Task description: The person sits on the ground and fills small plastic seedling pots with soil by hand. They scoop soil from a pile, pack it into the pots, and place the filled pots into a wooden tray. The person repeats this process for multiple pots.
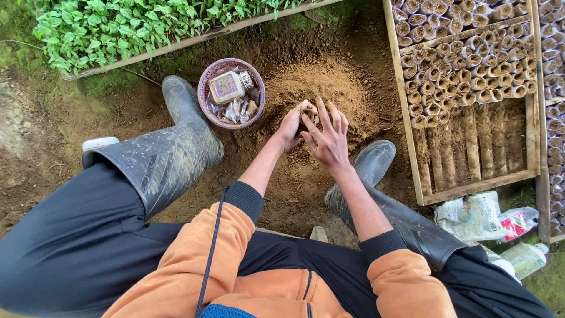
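Head view: left hand [292,125] and right hand [327,139] closed together around a small soil-filled pot [310,115], over the soil heap [306,82]. Wooden tray [404,106] at 3 o'clock: upper rows filled, lower part bare. Basket [231,93] at 11 o'clock.

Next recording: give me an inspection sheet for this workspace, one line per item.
Surface: bare brown earth with a loose soil mound.
Job's things: a small soil-filled tube is cupped between both hands; wooden-framed bed of rolled soil-filled tubes to the right, its lower part unfilled.
Clutter: round purple woven basket holding a jar and packets; crumpled plastic bags and a clear bottle at lower right.
Grips: left hand and right hand together over the mound, closed around the tube.
Cables: thin dark cord hanging across the orange sleeve.
Surroundings: green seedling tray at top left; grey rubber boots.
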